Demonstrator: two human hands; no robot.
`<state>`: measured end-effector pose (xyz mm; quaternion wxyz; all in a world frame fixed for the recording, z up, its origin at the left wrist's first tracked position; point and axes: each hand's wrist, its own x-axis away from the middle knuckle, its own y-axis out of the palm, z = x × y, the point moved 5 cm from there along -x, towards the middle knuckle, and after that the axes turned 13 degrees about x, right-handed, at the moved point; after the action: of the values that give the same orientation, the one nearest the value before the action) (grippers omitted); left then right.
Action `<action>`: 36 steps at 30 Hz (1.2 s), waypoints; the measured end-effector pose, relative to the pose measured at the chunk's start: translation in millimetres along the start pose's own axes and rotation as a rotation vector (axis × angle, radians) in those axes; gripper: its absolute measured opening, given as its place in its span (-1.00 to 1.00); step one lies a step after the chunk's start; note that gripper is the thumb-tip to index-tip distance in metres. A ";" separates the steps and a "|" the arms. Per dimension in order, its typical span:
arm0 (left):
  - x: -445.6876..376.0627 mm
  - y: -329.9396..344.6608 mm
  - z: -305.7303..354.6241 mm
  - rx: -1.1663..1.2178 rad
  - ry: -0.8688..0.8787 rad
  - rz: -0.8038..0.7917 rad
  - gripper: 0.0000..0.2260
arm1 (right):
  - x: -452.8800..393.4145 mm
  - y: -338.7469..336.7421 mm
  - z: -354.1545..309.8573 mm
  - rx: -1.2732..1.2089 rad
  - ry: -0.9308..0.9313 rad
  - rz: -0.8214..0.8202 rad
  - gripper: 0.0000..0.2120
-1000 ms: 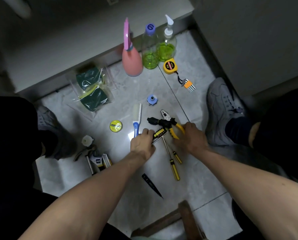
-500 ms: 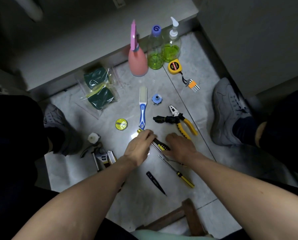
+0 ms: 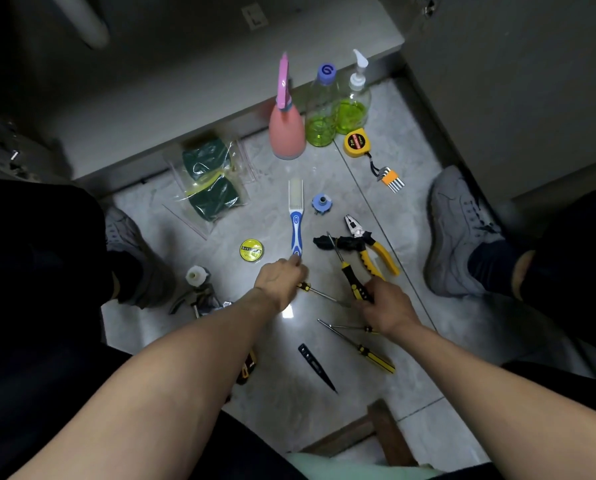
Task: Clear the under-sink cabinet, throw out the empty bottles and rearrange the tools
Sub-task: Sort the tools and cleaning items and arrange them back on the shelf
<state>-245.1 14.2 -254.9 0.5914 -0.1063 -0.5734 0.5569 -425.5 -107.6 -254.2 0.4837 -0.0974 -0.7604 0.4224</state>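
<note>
Tools lie spread on the grey floor tiles [image 3: 324,410] in front of the open cabinet [image 3: 220,71]. My right hand [image 3: 384,304] grips the black-and-yellow handle of a large screwdriver [image 3: 346,268], whose shaft points at the yellow-handled pliers [image 3: 371,249]. My left hand [image 3: 282,282] is curled with its fingertips at the end of the blue-handled brush [image 3: 295,230]. The handle of a small screwdriver [image 3: 315,292] is tucked under its thumb side. A pink spray bottle [image 3: 286,133] and two bottles with green liquid [image 3: 320,126] [image 3: 353,110] stand by the cabinet edge.
Two more screwdrivers [image 3: 362,349] and a black pointed tool [image 3: 317,367] lie near my arms. Farther out are a yellow tape roll [image 3: 251,250], a blue cap [image 3: 321,202], a tape measure [image 3: 356,143], hex keys [image 3: 391,178] and bagged sponges [image 3: 210,181]. Pipe fittings [image 3: 199,289] lie left, and my shoes [image 3: 459,230] flank the tools.
The brush has slid forward toward the bottles. My right hand has picked a large screwdriver out of the pile and turned it toward the pliers. The remaining screwdrivers have spread apart.
</note>
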 end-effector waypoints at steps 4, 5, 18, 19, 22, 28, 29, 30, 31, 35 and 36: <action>29.3 7.7 -18.8 0.138 -0.031 -0.005 -0.79 | -2.3 9.2 -6.4 -0.093 0.000 -0.007 -0.79; 42.2 14.2 -29.6 0.221 -0.106 0.022 -0.80 | -2.3 12.0 -9.6 -0.118 -0.017 -0.012 -0.79; 105.1 87.9 -46.3 1.027 -0.894 0.173 -0.87 | 27.3 84.3 -92.4 0.034 -0.193 -0.160 -0.66; 103.9 86.6 -46.5 1.022 -0.896 0.169 -0.91 | 29.8 84.9 -94.6 0.033 -0.206 -0.147 -0.66; 98.2 79.1 -47.7 1.003 -0.899 0.165 -0.93 | 36.9 79.6 -91.6 0.079 -0.248 -0.109 -0.63; 93.0 66.4 -46.5 0.985 -0.892 0.166 -0.86 | 58.6 93.0 -66.3 0.390 -0.261 -0.154 -0.61; 91.2 66.4 -45.2 0.968 -0.882 0.153 -0.84 | 59.3 97.3 -68.4 0.418 -0.273 -0.178 -0.63; 89.2 66.1 -44.0 0.950 -0.874 0.141 -0.83 | 58.8 99.6 -72.0 0.440 -0.282 -0.188 -0.66; 87.7 64.7 -42.5 0.929 -0.869 0.136 -0.82 | 57.2 99.8 -75.1 0.454 -0.286 -0.191 -0.70; 83.0 54.5 -34.5 0.875 -0.862 0.137 -0.79 | 57.2 92.6 -75.3 0.419 -0.364 -0.273 -0.71; 82.0 53.3 -32.7 0.868 -0.865 0.139 -0.79 | 58.3 88.5 -72.4 0.408 -0.408 -0.303 -0.73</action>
<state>-270.4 114.0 -260.2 0.2569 0.3426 -0.4740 0.7694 -419.2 19.7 -268.6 0.3883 0.2023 -0.7471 0.5001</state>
